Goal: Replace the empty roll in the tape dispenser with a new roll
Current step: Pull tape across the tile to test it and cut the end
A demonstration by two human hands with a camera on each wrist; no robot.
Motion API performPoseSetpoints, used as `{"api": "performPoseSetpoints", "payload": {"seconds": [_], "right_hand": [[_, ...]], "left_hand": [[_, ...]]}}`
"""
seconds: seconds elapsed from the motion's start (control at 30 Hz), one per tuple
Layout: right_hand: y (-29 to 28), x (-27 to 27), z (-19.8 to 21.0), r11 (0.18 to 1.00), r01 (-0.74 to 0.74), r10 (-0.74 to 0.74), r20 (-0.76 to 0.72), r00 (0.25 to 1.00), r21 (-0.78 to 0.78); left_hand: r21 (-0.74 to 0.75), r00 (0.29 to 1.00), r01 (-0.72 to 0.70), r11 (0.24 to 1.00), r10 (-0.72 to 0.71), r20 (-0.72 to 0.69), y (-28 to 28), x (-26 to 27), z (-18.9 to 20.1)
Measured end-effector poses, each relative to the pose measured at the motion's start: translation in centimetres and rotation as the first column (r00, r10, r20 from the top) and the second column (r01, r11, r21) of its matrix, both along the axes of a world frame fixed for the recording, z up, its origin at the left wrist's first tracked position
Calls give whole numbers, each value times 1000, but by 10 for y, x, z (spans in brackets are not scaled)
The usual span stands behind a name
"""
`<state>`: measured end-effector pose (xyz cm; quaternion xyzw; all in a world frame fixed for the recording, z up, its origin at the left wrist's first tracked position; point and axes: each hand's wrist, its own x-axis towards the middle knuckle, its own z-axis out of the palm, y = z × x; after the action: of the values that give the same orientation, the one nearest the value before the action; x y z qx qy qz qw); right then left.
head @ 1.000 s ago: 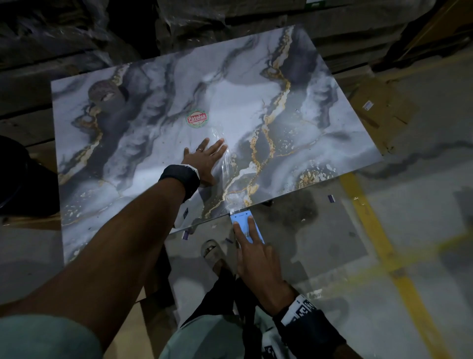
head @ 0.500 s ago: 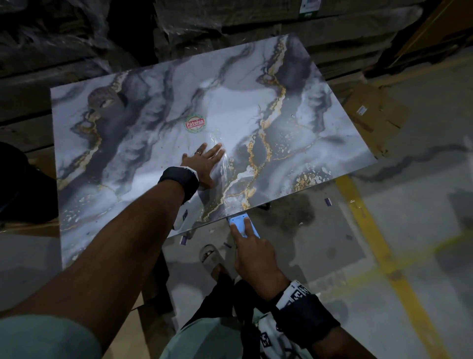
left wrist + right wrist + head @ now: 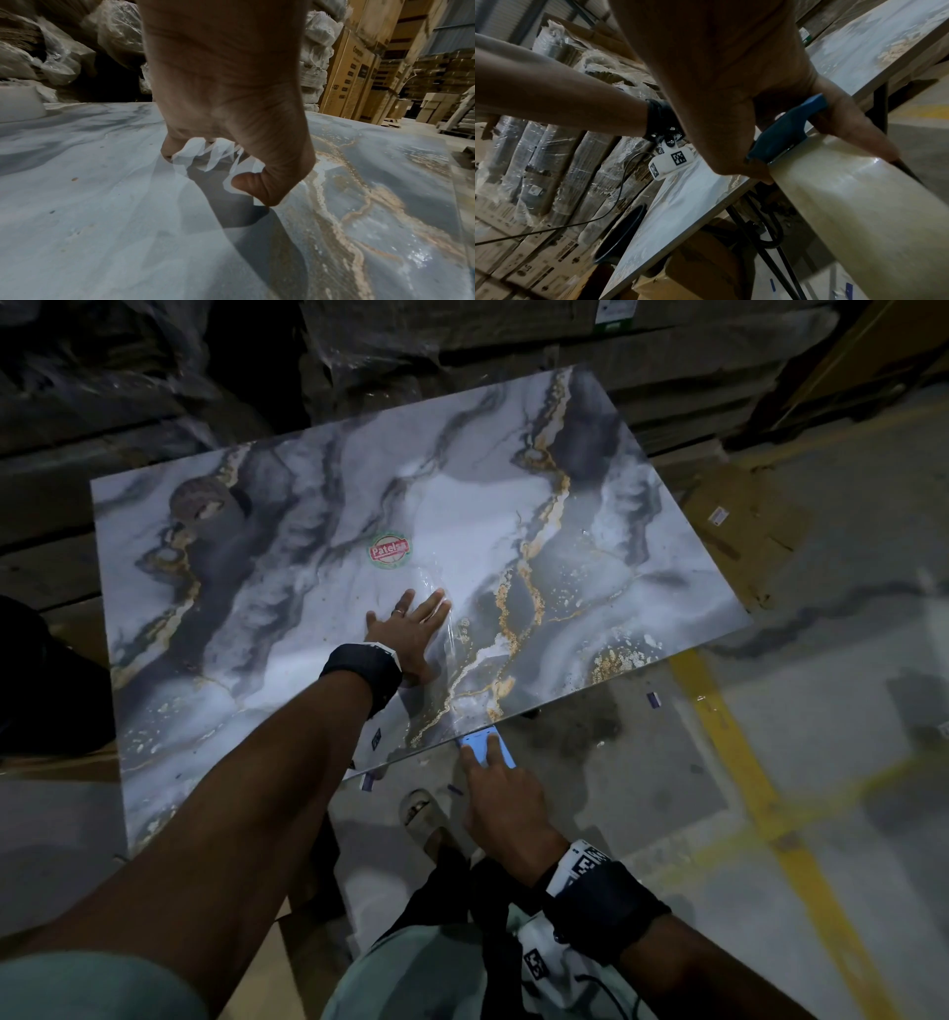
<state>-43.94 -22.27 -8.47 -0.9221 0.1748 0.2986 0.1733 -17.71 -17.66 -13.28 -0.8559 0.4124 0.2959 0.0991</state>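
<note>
My left hand (image 3: 411,629) lies flat on the marble-patterned table top (image 3: 257,634), fingers straight, pressing on a strip of clear tape (image 3: 449,639). In the left wrist view the left hand's fingertips (image 3: 169,150) touch the crinkled tape end (image 3: 205,156). The strip runs toward the near table edge. There my right hand (image 3: 493,793) holds the blue tape dispenser (image 3: 488,744), two fingers stretched over its top. In the right wrist view my right hand (image 3: 731,60) grips the dispenser's blue handle (image 3: 782,130), with a full pale roll of tape (image 3: 859,203) mounted on it.
A round red-and-green sticker (image 3: 388,550) sits on the table beyond my left hand. My sandalled foot (image 3: 423,814) stands below the table edge. A yellow floor line (image 3: 744,762) and flattened cardboard (image 3: 744,521) lie to the right. Wrapped stacks and cartons (image 3: 359,60) stand behind.
The head view has shifted slightly. Both hands keep their places, the left on the tape and the right on the dispenser at the table edge.
</note>
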Motion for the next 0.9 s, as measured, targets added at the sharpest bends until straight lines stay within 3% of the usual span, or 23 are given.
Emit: {"api": "performPoseSetpoints", "payload": {"seconds": [0.3,0.47,0.67,0.9], "right_hand": [[2,3,4,998,-61,61,1,998,-30],[-2,-1,-4,999,-49,49,-45,998,-2],[4,-3,0,994,-106,107,-58,993,15],[0,-1,23,994,-106,104,47,993,28]], "left_hand": [[-27,998,-1,1000,3,66,1,-6,-8],[-146,985,14,989,12,173,12,-24,-18],[-182,985,21,983,11,173,28,-37,-21],[-295,988,-11,956,55,141,25,-33,-8]]}}
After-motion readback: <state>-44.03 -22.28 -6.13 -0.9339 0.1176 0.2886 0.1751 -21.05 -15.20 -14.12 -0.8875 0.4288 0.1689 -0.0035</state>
